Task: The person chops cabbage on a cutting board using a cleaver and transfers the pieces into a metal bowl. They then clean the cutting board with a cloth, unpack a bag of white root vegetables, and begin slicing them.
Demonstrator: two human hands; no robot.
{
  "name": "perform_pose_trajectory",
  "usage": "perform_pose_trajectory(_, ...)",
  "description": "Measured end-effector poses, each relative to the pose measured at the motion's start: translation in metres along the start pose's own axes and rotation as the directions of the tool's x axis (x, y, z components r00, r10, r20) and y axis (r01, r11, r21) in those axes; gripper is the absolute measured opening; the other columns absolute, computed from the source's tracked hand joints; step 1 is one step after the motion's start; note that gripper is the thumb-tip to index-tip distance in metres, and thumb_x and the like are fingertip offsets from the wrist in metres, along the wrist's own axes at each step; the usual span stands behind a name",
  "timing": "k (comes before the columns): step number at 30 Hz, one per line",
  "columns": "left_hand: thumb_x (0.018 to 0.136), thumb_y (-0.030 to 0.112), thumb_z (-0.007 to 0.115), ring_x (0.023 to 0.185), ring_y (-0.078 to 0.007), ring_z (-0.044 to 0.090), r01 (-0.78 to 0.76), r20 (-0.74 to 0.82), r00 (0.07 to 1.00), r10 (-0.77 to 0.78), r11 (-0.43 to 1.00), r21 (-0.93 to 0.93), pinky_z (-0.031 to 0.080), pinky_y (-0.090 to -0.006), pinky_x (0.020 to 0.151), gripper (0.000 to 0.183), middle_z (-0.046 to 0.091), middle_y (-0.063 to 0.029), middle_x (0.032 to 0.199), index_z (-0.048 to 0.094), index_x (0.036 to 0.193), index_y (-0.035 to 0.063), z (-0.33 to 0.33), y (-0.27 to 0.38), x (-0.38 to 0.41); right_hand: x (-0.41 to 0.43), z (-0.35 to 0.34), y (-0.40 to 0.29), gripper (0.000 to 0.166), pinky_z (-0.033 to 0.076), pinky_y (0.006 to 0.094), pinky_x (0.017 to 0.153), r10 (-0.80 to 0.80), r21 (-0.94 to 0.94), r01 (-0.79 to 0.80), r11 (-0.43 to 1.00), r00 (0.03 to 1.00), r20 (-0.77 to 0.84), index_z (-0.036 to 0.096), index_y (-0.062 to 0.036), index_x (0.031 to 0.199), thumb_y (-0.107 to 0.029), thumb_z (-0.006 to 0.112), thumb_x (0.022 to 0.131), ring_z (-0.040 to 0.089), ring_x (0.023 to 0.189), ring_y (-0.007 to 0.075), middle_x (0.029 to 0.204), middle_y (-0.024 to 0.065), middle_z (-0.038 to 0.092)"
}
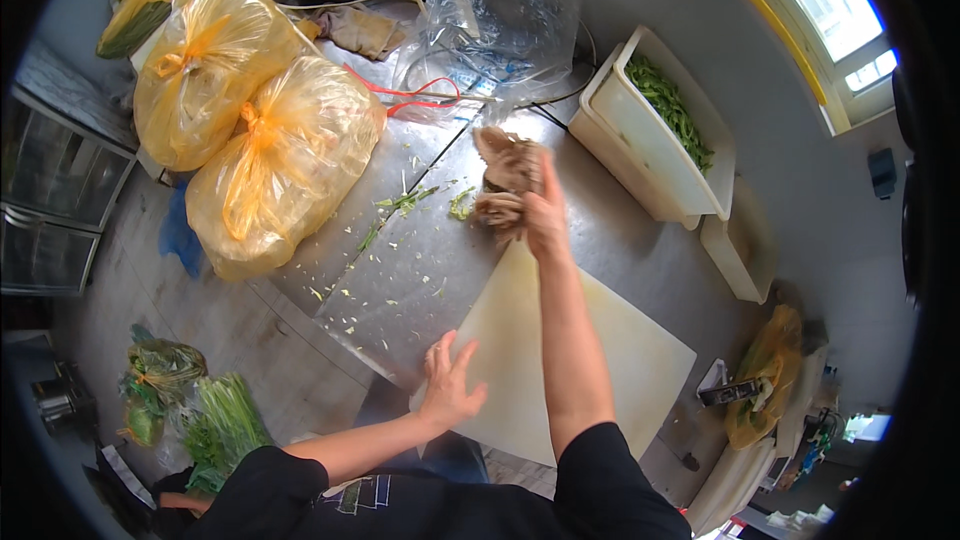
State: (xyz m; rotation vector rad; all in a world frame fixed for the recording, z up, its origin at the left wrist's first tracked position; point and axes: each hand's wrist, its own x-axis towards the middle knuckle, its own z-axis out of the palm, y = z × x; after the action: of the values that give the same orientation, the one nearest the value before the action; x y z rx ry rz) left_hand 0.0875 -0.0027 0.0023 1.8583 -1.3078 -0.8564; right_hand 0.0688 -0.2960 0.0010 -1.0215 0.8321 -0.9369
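Note:
My right hand grips a bunched brown cloth on the metal table, just beyond the far corner of a white cutting board. My left hand rests at the board's left edge with fingers spread and nothing in it. Small green and pale vegetable scraps lie scattered over the metal to the left of the cloth.
Tied yellow plastic bags stand at the left. A clear plastic bag and a red string lie at the back. At the right, a white tub holds cut greens. Leafy vegetables are low at the left.

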Motion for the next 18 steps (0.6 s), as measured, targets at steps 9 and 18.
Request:
perform_pose_trajectory(9,0.074,0.014,0.066,0.124,-0.0384,0.037,-0.069,-0.034,0.997,0.062,0.964,-0.255,0.033,-0.0444,0.103,0.052,0.038,-0.0227,0.136,0.052,0.124,0.0063,0.021,0.021,-0.029,0.030,-0.124,0.006,0.062,0.042,0.0358,0.096,-0.389,-0.919,-0.124,0.373,0.879,-0.277,0.047,-0.0097,0.131,-0.005,0.057,0.070,0.051,0.115,0.0309,0.127,0.0136,0.052)
perform_pose_trajectory(18,0.076,0.002,0.060,0.109,-0.0303,0.055,0.110,-0.459,0.855,-0.242,0.949,-0.296,0.044,-0.0369,0.093,0.031,0.057,-0.0148,0.119,0.060,0.107,0.0027,-0.025,-0.025,-0.066,0.067,0.111,0.085,0.050,0.034,0.0432,0.097,-0.156,-0.744,0.651,0.151,0.759,0.632,0.056,-0.0156,0.116,-0.003,0.054,0.068,0.045,0.122,0.0246,0.125,0.0050,0.054)
